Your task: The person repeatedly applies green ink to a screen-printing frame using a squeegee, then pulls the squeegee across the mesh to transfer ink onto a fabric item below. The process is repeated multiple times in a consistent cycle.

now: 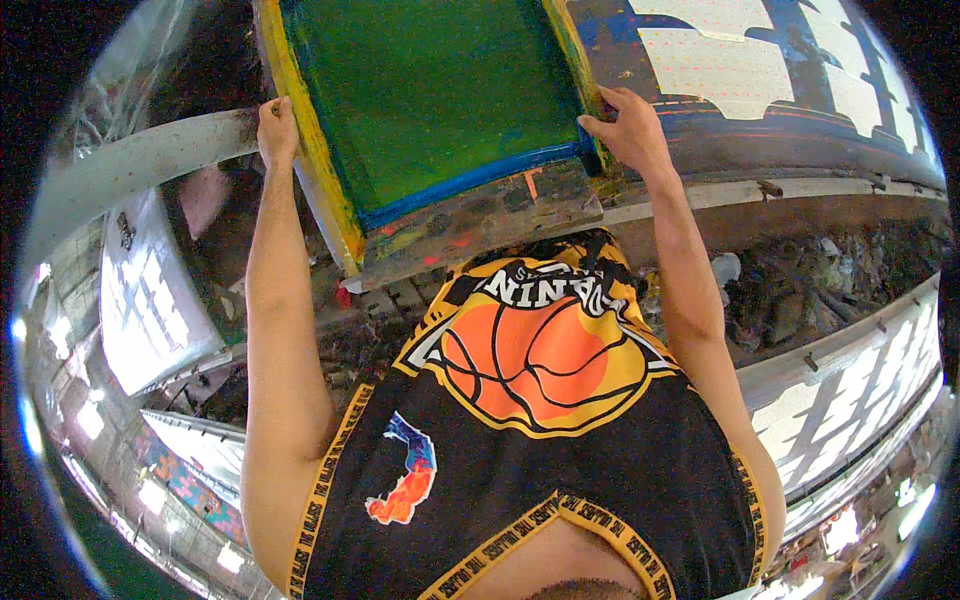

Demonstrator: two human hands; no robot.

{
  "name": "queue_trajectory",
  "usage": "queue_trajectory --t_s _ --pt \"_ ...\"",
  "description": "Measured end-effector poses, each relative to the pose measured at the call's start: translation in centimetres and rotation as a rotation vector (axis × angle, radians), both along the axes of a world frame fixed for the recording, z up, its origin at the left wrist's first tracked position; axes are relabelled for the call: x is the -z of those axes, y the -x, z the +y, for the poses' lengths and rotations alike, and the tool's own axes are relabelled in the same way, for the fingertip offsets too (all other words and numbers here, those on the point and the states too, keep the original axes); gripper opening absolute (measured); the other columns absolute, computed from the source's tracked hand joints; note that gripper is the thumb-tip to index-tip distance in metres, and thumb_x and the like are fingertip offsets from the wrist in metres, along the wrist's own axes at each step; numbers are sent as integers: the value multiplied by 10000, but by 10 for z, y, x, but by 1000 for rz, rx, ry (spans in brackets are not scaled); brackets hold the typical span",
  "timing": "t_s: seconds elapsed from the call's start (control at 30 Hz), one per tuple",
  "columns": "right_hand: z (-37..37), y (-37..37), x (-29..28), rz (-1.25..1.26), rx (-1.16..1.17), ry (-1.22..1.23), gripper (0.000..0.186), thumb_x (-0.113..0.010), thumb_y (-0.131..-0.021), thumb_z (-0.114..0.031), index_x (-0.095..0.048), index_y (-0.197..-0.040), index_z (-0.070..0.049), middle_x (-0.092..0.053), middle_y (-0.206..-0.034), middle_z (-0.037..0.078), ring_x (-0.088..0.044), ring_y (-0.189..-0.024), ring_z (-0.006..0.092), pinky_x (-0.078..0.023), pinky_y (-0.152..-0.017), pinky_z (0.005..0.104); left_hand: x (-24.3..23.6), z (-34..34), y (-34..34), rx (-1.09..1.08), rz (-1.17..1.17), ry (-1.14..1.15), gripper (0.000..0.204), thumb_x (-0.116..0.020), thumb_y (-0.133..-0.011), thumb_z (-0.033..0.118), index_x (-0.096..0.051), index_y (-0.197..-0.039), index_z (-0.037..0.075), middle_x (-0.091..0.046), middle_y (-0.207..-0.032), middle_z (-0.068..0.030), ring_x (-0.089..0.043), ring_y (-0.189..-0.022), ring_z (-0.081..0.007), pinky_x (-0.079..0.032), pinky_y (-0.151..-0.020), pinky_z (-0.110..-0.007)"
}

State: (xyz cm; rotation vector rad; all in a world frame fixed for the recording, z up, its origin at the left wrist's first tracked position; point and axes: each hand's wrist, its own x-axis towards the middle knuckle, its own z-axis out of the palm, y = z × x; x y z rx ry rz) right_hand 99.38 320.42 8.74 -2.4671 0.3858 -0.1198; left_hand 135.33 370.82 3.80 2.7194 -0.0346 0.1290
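Note:
A screen-printing frame (322,168) with green mesh (430,95) lies in front of me at the top of the view. Yellow paint stains its side rails, and blue runs along the near inner edge. My left hand (278,132) is closed around the left rail. At the near right corner, my right hand (632,132) grips the right rail, with the thumb along the inner side and the fingers over the outside. The near rail (470,210) is grey wood spotted with red and orange paint. The far end of the frame is cut off by the view.
To the right stretches a long table (700,140) with white cut fabric pieces (715,75) on its dark blue surface. A pale curved band (150,155) runs in from the left. Debris (790,295) litters the floor below the table edge; more fabric-covered tables (860,390) stand behind.

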Motion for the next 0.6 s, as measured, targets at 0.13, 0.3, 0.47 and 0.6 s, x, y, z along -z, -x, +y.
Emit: queue_trajectory --t_s 0.13,0.3,0.47,0.6 --pt "21 11 -19 -56 131 -64 508 -832 -898 -343 -729 -1301 -52 -726 -1276 204 -709 -1138 404 -579 -990 457 1 11 -1 25 -5 26 509 -587 -1057 522 -637 -1363 118 -724 -1329 -189 -681 -1234 -406 -520 -1049 -502" --pt "94 37 -55 -300 -32 -1 373 -799 -932 -251 -742 -1272 -107 -736 -1240 190 -707 -1131 387 -588 -968 478 -3 -5 8 -43 57 -42 468 -594 -1060 485 -644 -1346 118 -737 -1302 -185 -690 -1225 -392 -524 -1041 -494" --pt "171 42 -61 -117 -681 -24 437 -829 -861 -233 -709 -1244 -62 -723 -1172 132 -705 -1119 339 -572 -991 447 -8 -19 16 -10 39 -35 470 -604 -1049 480 -627 -1364 133 -747 -1283 -173 -697 -1209 -387 -528 -1029 -501" --pt "179 42 -53 93 -781 226 466 -746 -815 -97 -679 -1275 -63 -705 -1151 138 -695 -1122 360 -557 -1011 434 6 -35 15 39 10 10 467 -616 -1032 470 -623 -1358 137 -758 -1244 -174 -702 -1185 -406 -537 -1002 -518"
